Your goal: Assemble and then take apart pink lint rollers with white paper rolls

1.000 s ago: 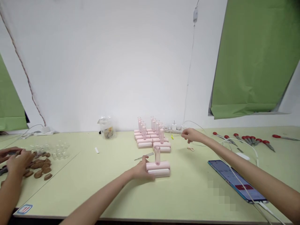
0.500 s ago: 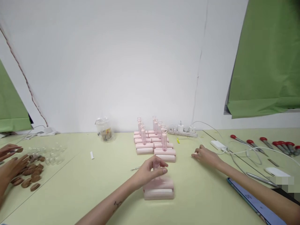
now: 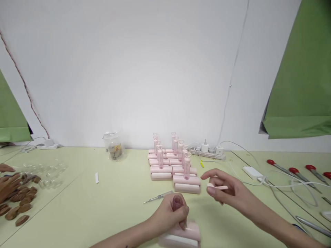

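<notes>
My left hand (image 3: pixel 172 214) is wrapped round the upright, see-through pink handle (image 3: pixel 177 201) of a pale pink double-cylinder roller (image 3: pixel 190 231), near the front of the table. The handle's round top end faces up and looks open. To the right, my right hand (image 3: pixel 224 187) pinches a small pale pink piece (image 3: pixel 219 187) with a thin flat stem between thumb and fingers, held above the table. Beyond my hands stand two rows of similar pink rollers (image 3: pixel 186 186), with heart-shaped loops on their handles. A clear screwdriver (image 3: pixel 158 197) lies just behind my left hand.
A power strip (image 3: pixel 208 154) with chargers and white cables lies by the wall. Red-handled tools (image 3: pixel 297 174) are at the right. A clear bag (image 3: pixel 113 146) stands at the back. At the left, another person's hands (image 3: pixel 9 186) are over brown wooden pieces (image 3: pixel 24 203).
My right hand has come up from the table and inward, now with the small pink piece in it. My left hand has moved nearer and closed round the handle. The view has shifted slightly.
</notes>
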A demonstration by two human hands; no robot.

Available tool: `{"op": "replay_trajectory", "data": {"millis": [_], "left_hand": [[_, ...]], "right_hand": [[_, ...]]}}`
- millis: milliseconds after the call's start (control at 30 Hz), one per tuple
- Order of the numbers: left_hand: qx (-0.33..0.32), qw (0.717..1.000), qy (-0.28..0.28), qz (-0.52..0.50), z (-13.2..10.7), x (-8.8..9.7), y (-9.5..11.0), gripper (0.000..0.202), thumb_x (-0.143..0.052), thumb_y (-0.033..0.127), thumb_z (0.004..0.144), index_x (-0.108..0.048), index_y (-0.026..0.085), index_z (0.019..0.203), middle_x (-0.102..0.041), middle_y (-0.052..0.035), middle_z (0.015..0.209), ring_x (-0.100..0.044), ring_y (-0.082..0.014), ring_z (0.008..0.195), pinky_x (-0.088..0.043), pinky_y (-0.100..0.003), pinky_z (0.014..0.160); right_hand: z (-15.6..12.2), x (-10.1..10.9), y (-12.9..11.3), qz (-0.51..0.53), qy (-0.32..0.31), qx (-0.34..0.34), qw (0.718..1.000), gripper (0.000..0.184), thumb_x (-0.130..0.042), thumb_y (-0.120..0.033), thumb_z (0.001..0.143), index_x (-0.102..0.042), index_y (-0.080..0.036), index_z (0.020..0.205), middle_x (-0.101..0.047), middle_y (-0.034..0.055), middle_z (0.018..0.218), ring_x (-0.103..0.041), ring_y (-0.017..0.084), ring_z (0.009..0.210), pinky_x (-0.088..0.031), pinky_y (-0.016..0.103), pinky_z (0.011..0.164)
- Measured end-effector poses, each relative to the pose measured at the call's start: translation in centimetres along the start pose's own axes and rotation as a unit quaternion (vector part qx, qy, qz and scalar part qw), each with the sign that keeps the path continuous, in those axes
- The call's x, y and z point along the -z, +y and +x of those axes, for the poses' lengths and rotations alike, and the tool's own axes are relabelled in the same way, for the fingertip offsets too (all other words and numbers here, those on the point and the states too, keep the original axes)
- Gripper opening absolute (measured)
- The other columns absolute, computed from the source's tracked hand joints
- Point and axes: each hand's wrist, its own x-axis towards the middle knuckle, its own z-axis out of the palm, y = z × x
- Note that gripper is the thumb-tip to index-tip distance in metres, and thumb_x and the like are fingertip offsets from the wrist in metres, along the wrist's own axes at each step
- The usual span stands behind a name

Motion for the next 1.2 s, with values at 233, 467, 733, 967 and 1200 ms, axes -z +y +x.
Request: {"op": "replay_trajectory", "data": {"millis": [233, 467, 733, 967, 1200], "left_hand": [[0.034, 0.997, -0.041, 0.054, 0.3, 0.0, 0.0, 0.006, -0.05, 0.018, 0.062, -0.052, 0.012, 0.061, -0.055, 0.0008, 0.051, -0.048, -0.0073, 0.042, -0.033, -0.016, 0.039], [0.016, 0.998, -0.047, 0.033, 0.8, -0.2, -0.6, 0.014, -0.047, 0.007, 0.045, -0.039, 0.016, 0.052, -0.042, 0.0057, 0.053, -0.039, -0.0065, 0.05, -0.029, -0.017, 0.041], [-0.035, 0.984, -0.132, 0.116, 0.2, 0.7, -0.4, 0.021, -0.053, 0.012, 0.053, -0.033, 0.017, 0.05, -0.033, 0.005, 0.055, -0.03, -0.0067, 0.054, -0.02, -0.018, 0.041], [0.002, 0.99, -0.102, 0.102, 0.4, 0.3, -0.1, 0.023, -0.049, 0.009, 0.05, -0.029, 0.018, 0.045, -0.03, 0.0064, 0.048, -0.028, -0.0046, 0.047, -0.018, -0.019, 0.039], [0.022, 0.994, -0.104, -0.005, 0.7, 0.5, -0.7, 0.015, -0.044, 0.005, 0.05, -0.039, 0.017, 0.042, -0.037, 0.0079, 0.038, -0.033, -0.0042, 0.036, -0.028, -0.017, 0.035]], "right_hand": [[1.7, -6.1, -0.5, -0.094, -0.012, 0.045, 0.994, 0.019, -0.058, -0.035, 0.072, -0.053, -0.018, 0.066, -0.052, -0.0024, 0.059, -0.047, 0.011, 0.055, -0.035, 0.02, 0.048], [1.8, -7.5, 0.4, -0.261, 0.037, 0.181, 0.947, 0.035, -0.054, -0.019, 0.067, -0.02, -0.02, 0.056, -0.029, -0.007, 0.049, -0.027, 0.007, 0.046, -0.022, 0.019, 0.041], [3.0, -6.7, 0.0, -0.257, -0.086, 0.289, 0.918, 0.029, -0.046, -0.01, 0.065, -0.021, -0.02, 0.057, -0.028, -0.0071, 0.051, -0.025, 0.007, 0.047, -0.021, 0.019, 0.043], [4.0, -6.8, 0.4, -0.203, -0.112, 0.312, 0.921, 0.026, -0.038, -0.016, 0.074, -0.019, -0.02, 0.057, -0.025, -0.0058, 0.052, -0.024, 0.008, 0.047, -0.021, 0.021, 0.044], [4.5, -5.8, 0.0, -0.124, -0.18, 0.211, 0.953, 0.038, -0.051, -0.052, 0.072, -0.037, -0.019, 0.06, -0.037, -0.0037, 0.06, -0.036, 0.011, 0.056, -0.03, 0.022, 0.051]]}}
